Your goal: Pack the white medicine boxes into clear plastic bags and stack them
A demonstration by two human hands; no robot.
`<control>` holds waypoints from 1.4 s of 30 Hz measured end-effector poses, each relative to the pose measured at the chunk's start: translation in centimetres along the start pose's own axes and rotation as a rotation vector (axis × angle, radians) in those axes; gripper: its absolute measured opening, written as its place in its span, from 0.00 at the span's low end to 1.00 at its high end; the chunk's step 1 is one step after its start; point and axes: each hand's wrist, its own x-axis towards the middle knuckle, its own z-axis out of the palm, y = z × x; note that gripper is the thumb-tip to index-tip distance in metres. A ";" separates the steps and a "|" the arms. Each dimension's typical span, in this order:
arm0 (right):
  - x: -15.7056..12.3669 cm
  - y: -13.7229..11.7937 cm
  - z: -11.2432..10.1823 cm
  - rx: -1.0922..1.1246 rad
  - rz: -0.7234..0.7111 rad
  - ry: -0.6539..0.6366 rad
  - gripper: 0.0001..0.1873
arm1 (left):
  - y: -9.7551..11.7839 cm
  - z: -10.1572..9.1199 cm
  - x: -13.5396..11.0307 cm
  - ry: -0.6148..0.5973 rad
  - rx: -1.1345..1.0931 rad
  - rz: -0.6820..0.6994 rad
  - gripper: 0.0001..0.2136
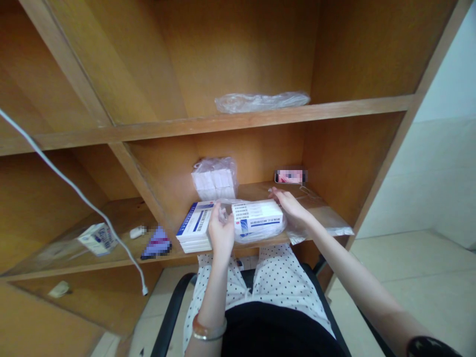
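White and blue medicine boxes (258, 218) lie inside a clear plastic bag (260, 234) on the shelf in front of me. My left hand (222, 230) pinches the bag's left end, between those boxes and a stack of similar medicine boxes (195, 225). At the bag's far right side, my right hand (289, 204) has its fingers closed on the thin plastic near the box's back corner. The left wrist carries a bracelet (208, 329).
Behind the boxes stands a bagged bundle of white packs (214, 179). A phone (290, 176) leans at the back right, and plastic film (327, 220) covers the shelf's right front. A white cable (80, 193) hangs at left. More crumpled plastic (262, 102) rests on the upper shelf.
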 end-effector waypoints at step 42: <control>-4.8 -5.6 -3.9 -0.881 0.211 -0.133 0.23 | 9.4 -4.4 1.4 0.188 0.252 0.292 0.06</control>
